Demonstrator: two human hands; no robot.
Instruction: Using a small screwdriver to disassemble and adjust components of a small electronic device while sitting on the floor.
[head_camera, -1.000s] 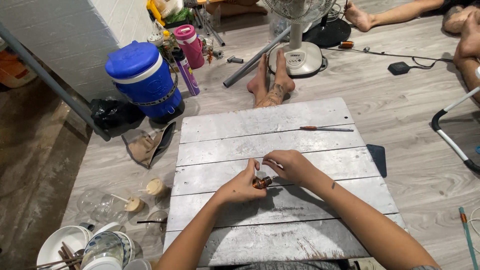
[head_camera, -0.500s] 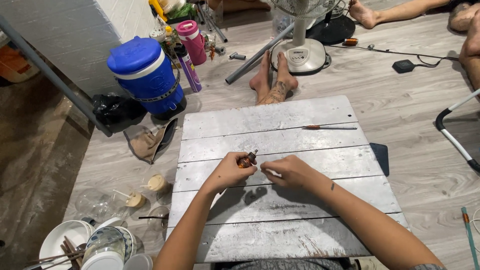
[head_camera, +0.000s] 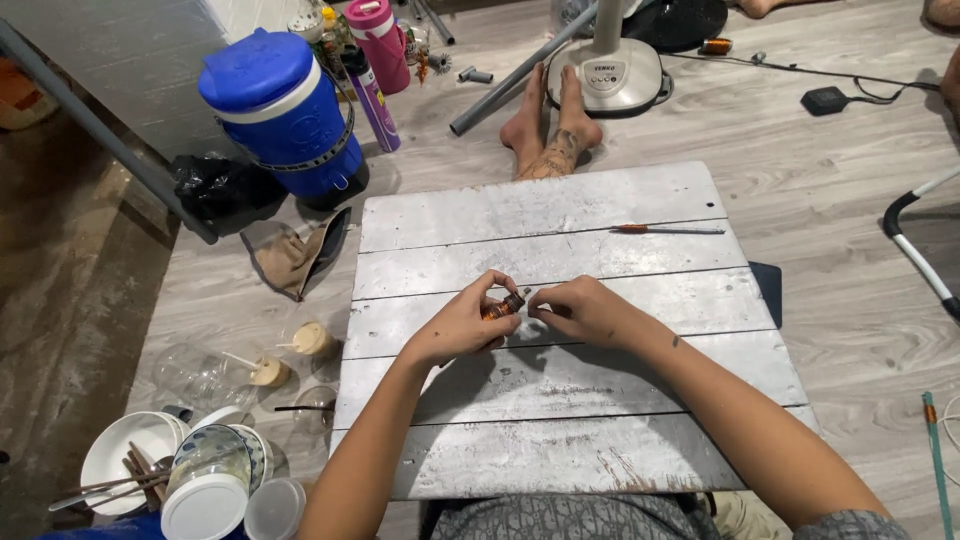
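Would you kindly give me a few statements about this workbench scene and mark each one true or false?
1. The left hand pinches a small brown cylindrical part. True.
2. The right hand rests flat on the floor, far from the part. False: it is over the white plank board, fingertips right at the part's tip.
3. An orange-handled thin tool lies on the board beyond the hands. True.
4. The blue cooler jug stands on the board. False: it stands on the floor to the board's left.
5. A pair of bare feet lies beyond the board's far edge. True.
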